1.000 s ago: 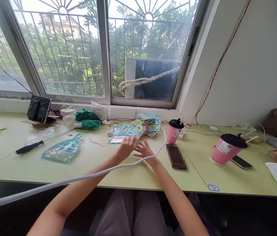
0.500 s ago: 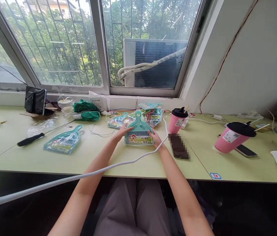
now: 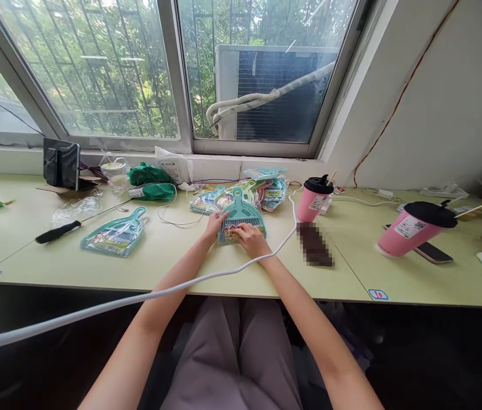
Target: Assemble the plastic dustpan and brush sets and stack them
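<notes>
In the middle of the desk is a teal toy dustpan and brush set [image 3: 245, 212] in clear plastic, its handle pointing toward the window. My left hand [image 3: 215, 225] grips its left edge, thumb on the front. Bent fingers of my right hand [image 3: 253, 239] rest on the printed label at its lower front and cover part of it. Whether they pinch the wrapping is too small to make out. Another packed teal dustpan set [image 3: 115, 233] lies flat to the left. Behind my hands are several more packed sets [image 3: 273, 193] in a pile.
A white cable [image 3: 224, 274] crosses in front of my forearms. Pink cups [image 3: 310, 204] and a blurred dark phone-like object [image 3: 315, 245] are to the right. On the left lie a screwdriver [image 3: 59, 232], a tablet on a stand [image 3: 61, 164] and green bundles [image 3: 151, 182].
My right hand has moved from the dustpan set's right edge onto its label. The left hand keeps its hold on the left edge. The view has tilted slightly down.
</notes>
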The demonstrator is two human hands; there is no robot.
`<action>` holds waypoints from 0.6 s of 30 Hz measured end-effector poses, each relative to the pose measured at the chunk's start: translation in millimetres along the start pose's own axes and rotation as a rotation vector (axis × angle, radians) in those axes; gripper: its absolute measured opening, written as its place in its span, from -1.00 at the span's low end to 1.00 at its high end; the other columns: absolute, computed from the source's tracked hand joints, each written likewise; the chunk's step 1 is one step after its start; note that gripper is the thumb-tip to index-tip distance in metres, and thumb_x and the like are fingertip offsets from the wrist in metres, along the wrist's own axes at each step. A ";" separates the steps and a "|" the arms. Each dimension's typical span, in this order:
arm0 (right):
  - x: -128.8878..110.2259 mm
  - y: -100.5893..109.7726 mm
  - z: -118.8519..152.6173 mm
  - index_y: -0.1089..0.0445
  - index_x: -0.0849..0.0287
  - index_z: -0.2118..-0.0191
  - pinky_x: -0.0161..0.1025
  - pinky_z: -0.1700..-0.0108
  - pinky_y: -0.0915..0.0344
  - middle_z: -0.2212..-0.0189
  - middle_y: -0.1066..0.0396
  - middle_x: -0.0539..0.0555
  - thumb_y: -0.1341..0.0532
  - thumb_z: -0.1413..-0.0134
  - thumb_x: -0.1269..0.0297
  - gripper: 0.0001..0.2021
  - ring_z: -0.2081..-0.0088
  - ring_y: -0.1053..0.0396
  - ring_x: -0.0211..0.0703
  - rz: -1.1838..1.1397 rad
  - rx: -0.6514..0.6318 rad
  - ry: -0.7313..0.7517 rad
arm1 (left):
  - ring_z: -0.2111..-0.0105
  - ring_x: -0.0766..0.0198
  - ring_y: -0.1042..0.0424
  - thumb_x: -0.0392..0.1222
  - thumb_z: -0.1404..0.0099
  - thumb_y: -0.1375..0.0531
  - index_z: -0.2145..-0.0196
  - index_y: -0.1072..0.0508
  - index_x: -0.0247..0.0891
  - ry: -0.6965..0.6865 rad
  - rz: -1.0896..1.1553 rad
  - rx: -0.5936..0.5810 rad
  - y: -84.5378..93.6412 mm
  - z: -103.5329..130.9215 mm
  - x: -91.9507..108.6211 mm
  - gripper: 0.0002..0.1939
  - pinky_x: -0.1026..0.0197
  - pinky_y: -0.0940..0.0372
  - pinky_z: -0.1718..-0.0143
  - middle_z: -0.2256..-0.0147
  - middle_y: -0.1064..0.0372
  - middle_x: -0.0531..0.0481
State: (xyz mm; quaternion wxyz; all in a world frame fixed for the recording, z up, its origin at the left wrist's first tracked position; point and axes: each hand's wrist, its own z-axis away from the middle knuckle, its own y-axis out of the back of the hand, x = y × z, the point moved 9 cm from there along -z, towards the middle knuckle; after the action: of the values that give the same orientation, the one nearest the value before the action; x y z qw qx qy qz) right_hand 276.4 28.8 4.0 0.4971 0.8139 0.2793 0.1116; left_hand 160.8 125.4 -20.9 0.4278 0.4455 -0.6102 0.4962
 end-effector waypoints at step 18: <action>12.4 7.0 -0.1 -0.41 0.15 0.24 -0.11 0.06 0.00 0.23 -0.45 0.13 0.05 -0.33 0.42 -0.71 0.13 -0.24 -0.04 0.110 0.140 -0.087 | 0.45 0.27 -0.39 0.12 0.17 -0.44 0.44 -0.47 -0.31 0.015 0.049 0.042 -5.2 5.5 -4.8 -0.52 0.20 -0.30 0.36 0.48 -0.43 0.01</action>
State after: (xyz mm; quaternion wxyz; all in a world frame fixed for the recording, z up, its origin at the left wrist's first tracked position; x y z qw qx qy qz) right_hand 288.9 33.4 8.9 0.4437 0.8648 0.2195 0.0836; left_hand 166.6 120.0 -25.1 0.4107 0.4353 -0.6072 0.5227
